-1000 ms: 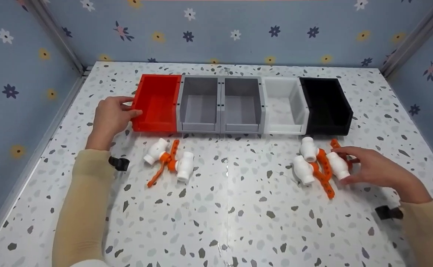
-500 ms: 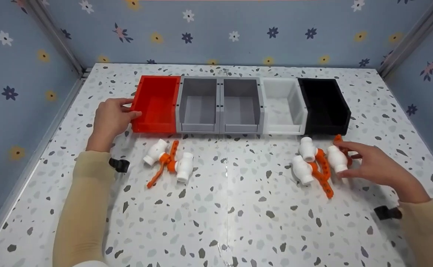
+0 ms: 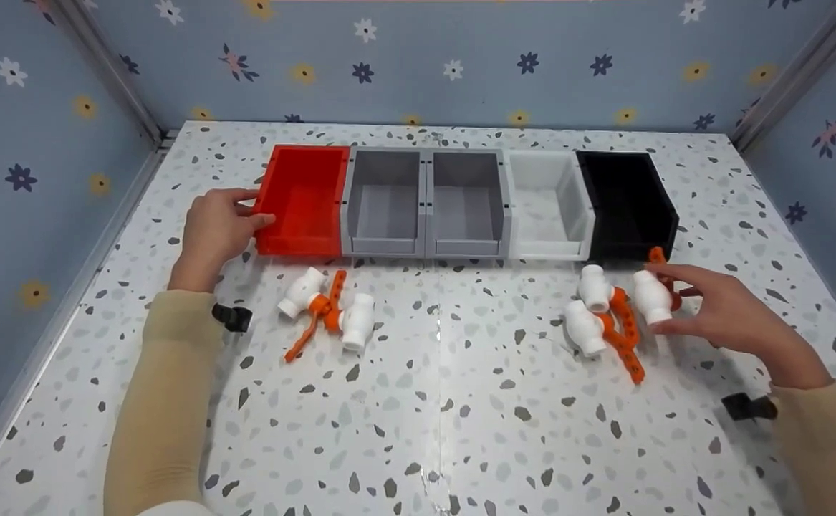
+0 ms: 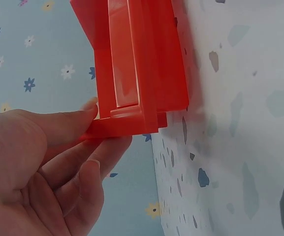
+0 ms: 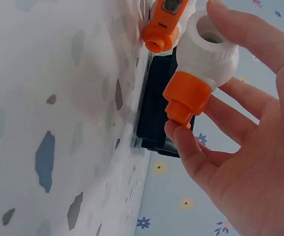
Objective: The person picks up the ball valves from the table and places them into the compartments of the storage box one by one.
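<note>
My left hand pinches the left wall of the red bin between thumb and fingers, at the left end of a row of bins. On the right, my right hand holds a white ball valve with an orange handle, thumb at one white end. Its orange stem faces the fingers in the right wrist view. Just left of it lie two more white valves, the upper valve and the lower valve, their orange handles crossing.
Right of the red bin stand two grey bins, a white bin and a black bin. Two further valves lie on the speckled table before the red bin. Flowered walls enclose the table.
My right hand has moved the held valve away from the other two, toward the black bin. The left hand stays at the red bin's wall.
</note>
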Tool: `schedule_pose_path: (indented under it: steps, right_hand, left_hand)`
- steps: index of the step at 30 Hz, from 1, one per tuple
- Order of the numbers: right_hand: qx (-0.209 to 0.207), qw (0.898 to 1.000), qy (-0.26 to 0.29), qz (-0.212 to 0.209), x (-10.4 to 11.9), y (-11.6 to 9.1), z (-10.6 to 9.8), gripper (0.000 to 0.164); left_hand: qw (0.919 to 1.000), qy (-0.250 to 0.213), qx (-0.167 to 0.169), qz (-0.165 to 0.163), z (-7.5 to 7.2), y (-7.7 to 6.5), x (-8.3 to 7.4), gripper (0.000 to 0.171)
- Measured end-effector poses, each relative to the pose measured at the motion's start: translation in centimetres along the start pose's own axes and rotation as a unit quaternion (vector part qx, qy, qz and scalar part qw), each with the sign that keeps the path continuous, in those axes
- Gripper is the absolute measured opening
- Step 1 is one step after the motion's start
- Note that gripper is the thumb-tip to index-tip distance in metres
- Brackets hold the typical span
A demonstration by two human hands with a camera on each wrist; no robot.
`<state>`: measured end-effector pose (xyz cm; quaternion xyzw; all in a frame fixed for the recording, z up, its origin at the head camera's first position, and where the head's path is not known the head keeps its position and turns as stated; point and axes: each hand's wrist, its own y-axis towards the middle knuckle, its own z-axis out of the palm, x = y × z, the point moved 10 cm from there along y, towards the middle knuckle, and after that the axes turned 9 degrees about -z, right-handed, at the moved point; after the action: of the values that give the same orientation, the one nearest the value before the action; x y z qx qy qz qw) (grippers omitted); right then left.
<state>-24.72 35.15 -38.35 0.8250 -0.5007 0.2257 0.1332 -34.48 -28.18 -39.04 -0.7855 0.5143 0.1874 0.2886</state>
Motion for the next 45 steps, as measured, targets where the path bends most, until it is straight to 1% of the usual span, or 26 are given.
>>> schedule_pose_path:
  steps: [7,11,14,21,28,35,45]
  right_hand:
    - [-0.007,1.000,-0.002,-0.011,0.2,0.5,-0.2,0.084]
    - [-0.007,1.000,0.000,-0.009,0.5,0.9,-0.5,0.085]
    - [-0.015,1.000,-0.001,-0.010,0.7,1.4,-0.8,0.086]
    - [-0.039,0.999,-0.004,0.010,0.7,2.5,-1.5,0.084]
    - [-0.061,0.998,-0.011,0.007,0.8,3.1,-2.1,0.084]
    - [-0.065,0.998,0.004,0.020,0.3,3.3,-2.2,0.085]
    - [-0.074,0.997,-0.015,0.031,-0.2,4.1,-3.1,0.089]
  left_hand:
    - [1.0000,0.006,-0.003,-0.001,0.1,0.2,-0.2,0.061]
    - [1.0000,0.002,0.000,-0.005,0.1,0.2,-0.1,0.061]
    - [0.9999,-0.002,0.001,-0.010,0.0,0.1,0.2,0.063]
    - [1.0000,0.002,0.000,-0.008,0.0,0.0,0.3,0.063]
    - [1.0000,0.003,0.002,-0.007,0.1,0.0,0.3,0.064]
    - [1.0000,0.002,0.003,-0.001,0.3,0.1,0.3,0.063]
    - [1.0000,-0.003,0.007,-0.001,0.2,0.2,0.4,0.063]
